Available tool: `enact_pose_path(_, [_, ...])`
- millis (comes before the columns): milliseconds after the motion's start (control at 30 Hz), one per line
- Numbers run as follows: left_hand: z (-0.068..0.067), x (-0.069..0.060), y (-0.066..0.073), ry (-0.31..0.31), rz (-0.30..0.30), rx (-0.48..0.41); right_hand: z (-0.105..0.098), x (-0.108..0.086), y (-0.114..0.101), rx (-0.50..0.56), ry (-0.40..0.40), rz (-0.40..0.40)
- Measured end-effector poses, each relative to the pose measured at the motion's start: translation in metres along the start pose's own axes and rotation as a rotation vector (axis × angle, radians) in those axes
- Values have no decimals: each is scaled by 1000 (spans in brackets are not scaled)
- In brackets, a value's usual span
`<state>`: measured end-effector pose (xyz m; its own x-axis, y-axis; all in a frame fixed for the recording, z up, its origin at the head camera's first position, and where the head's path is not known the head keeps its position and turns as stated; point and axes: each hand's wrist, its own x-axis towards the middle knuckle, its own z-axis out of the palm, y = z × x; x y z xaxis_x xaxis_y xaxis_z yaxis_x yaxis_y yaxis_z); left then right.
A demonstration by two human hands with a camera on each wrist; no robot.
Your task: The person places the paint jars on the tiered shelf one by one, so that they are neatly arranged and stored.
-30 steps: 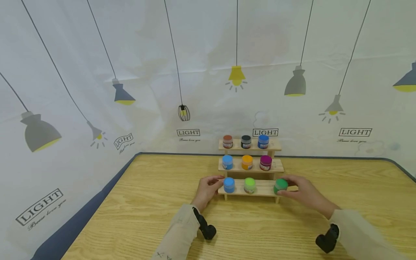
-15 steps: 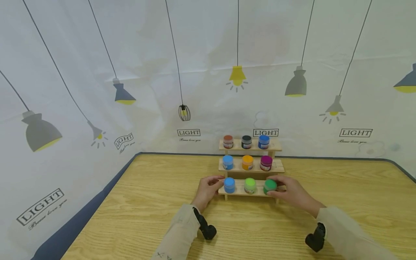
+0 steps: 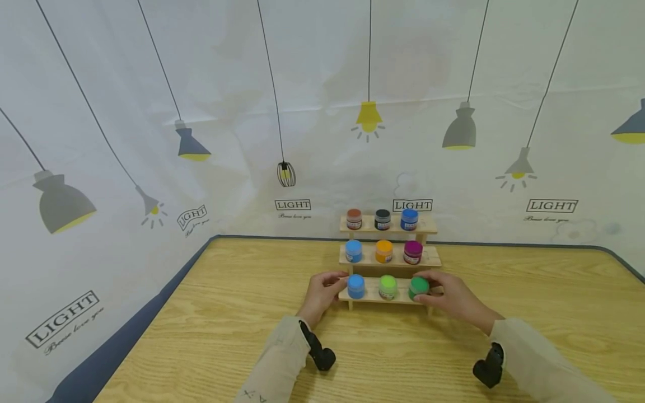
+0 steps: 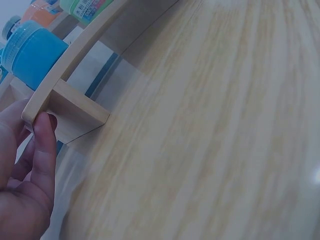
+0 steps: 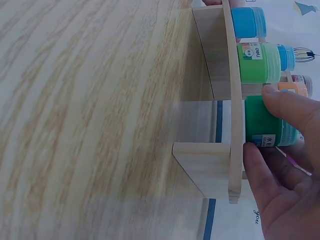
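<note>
A three-tier wooden rack (image 3: pixel 372 287) bears rows of small paint jars. My left hand (image 3: pixel 321 294) pinches the left end of its bottom shelf, beside a light blue paint jar (image 3: pixel 355 286); the left wrist view shows the thumb and fingers (image 4: pixel 45 155) at the shelf's end. At the right of the same shelf, my right hand (image 3: pixel 453 294) holds a dark green paint jar (image 5: pixel 261 120) between thumb and fingers. The jar stands upright at the shelf surface. A lime green paint jar (image 3: pixel 387 287) sits between the two.
The middle shelf carries light blue, orange (image 3: pixel 384 252) and purple (image 3: pixel 412 252) jars. On the top one are red-brown (image 3: pixel 354 219), black (image 3: pixel 382 220) and blue (image 3: pixel 409 220) jars. The rack stands on a wood-grain table (image 3: pixel 242 291) near a lamp-printed backdrop (image 3: pixel 322 134).
My right hand has moved left with the dark green jar, from the shelf's right end to closer beside the lime jar. It is still over the last half second. The left hand stays put.
</note>
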<state>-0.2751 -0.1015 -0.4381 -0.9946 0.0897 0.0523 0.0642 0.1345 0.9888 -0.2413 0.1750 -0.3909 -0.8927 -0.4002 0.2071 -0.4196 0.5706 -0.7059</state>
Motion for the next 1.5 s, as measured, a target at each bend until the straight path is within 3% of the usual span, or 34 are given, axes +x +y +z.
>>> enact_pose_path(133, [-1,-2,3,-4,-9,-6,-1,1,2,-1,-21,-14])
enact_pose_path(433, [0,-12,25,-12,8,5,-4,2,2,1,-47,-18])
enact_pose_path(667, [-1,0,5,-12,-2,-19,-5,2,3,19,-52,-21])
enact_pose_path(833, [0,3,0,1,-2,-2,-4,2,4,29,-56,-15])
enact_pose_path(1267, [1,1,0,13,0,-16,-3,0,0,30,-40,-10])
enact_pose_path(1500, [0,-8,15,-3,-14,-11,-4,-4,3,36,-24,-16])
